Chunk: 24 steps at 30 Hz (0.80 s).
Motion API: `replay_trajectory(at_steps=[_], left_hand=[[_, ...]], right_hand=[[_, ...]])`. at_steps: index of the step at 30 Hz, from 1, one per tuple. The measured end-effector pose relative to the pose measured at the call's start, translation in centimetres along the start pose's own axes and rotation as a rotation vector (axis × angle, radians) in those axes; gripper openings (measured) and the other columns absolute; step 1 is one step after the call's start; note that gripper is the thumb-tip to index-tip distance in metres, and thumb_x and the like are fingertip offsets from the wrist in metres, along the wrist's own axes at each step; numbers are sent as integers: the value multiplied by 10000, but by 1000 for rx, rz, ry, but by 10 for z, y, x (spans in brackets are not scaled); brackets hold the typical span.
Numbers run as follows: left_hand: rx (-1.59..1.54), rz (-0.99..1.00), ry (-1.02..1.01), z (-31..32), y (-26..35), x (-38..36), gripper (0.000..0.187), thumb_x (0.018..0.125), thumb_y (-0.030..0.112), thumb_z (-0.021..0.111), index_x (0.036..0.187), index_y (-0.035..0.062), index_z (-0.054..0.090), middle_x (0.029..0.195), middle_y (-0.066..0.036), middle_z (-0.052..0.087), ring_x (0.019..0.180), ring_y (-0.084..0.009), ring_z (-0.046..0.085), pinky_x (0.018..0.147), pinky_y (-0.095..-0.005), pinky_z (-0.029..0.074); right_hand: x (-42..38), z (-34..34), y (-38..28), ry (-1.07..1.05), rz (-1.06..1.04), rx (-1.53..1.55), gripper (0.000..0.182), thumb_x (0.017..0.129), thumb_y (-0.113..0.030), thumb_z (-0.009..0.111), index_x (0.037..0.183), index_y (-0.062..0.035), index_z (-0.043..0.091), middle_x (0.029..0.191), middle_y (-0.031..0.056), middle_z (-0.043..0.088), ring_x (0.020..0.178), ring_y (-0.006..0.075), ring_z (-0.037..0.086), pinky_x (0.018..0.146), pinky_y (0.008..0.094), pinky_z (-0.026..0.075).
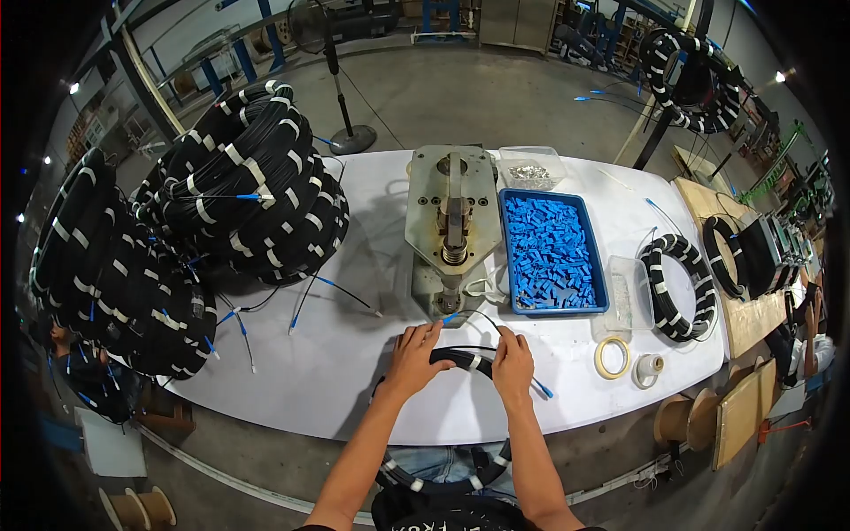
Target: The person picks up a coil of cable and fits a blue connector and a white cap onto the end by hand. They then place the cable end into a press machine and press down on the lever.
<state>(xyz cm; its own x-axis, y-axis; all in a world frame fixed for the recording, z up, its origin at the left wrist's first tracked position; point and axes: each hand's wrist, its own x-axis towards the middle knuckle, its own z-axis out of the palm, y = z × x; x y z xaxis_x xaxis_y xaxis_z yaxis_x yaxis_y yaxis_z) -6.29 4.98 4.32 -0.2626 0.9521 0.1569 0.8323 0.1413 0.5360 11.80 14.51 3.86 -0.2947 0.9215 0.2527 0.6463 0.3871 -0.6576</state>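
At the foot of the metal bench press, my left hand has its fingertips closed on a small blue connector. A thin black cable runs from that connector to my right hand, whose thumb and fingers pinch it. Beneath both hands lies a black cable coil with white tape bands, which hangs over the table edge towards my lap. Another blue-tipped cable end sticks out just right of my right hand. My palms hide part of the coil.
Large stacks of taped cable coils stand on the left. Right of the press are a blue tray of blue connectors, a clear box of metal parts, a taped coil and tape rolls. A person's arm shows far right.
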Motion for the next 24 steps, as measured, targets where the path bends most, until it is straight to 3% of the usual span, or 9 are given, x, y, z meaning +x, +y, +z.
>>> replay_trajectory(at_steps=[4,8,9,10,12,14,19,22,24], left_hand=[[-60,122,-35,-8,-1,25,840,721,419,801,1399,60,458,1240,-108,547,1163,-303,483,1004,-414,402],[-281,214,15,-5,-3,34,536,797,267,763,1246,27,595,1154,-123,608,1057,-312,547,910,-386,460],[-374,216,75,-2,-4,35,406,832,210,734,1174,11,644,1097,-130,642,1001,-314,577,873,-378,477],[-370,220,74,1,-5,35,406,832,210,734,1174,11,644,1097,-130,642,1001,-314,577,873,-378,477],[-442,130,214,3,-6,34,211,871,102,669,1049,-9,693,971,-143,683,902,-312,611,811,-375,494],[-448,95,209,3,-5,36,180,873,81,659,1023,-8,702,943,-136,689,878,-298,620,786,-359,498],[-461,33,98,-1,-11,37,157,896,66,635,1013,-5,710,930,-126,700,836,-243,641,744,-322,499],[-585,-140,-36,-6,-16,37,173,911,93,637,1030,-10,709,922,-112,718,796,-166,652,727,-290,503],[-669,-179,-74,-5,-22,37,193,919,111,643,1053,-13,707,912,-93,735,776,-109,650,723,-260,510]], right_hand=[[-18,-4,9,32,46,-64,277,888,-44,568,1152,-116,612,915,138,588,730,357,608,614,452,493],[-20,1,6,76,155,39,279,860,-84,606,1136,-39,601,1035,181,571,844,370,597,732,466,481],[-18,4,7,114,66,-25,284,848,-104,620,1120,-25,601,1041,186,574,892,375,583,770,475,468],[-14,7,8,151,-25,-89,293,835,-124,634,1104,-12,601,1046,191,577,940,381,570,808,485,454],[-9,9,8,100,-3,-77,302,818,-152,650,1074,1,598,1060,191,579,1015,389,530,896,493,412],[-2,12,10,121,-161,-138,291,813,-157,656,1055,-5,601,1065,184,580,1017,382,522,930,495,396],[6,15,0,60,-129,-205,319,797,-157,683,1083,-32,617,1133,175,568,1113,379,468,968,490,369],[11,20,-8,42,-197,-196,326,801,-190,683,1093,-57,623,1166,161,551,1151,392,434,983,515,342],[15,25,-18,63,-387,-84,313,809,-209,689,1092,-88,632,1169,147,552,1157,380,434,979,517,336]])
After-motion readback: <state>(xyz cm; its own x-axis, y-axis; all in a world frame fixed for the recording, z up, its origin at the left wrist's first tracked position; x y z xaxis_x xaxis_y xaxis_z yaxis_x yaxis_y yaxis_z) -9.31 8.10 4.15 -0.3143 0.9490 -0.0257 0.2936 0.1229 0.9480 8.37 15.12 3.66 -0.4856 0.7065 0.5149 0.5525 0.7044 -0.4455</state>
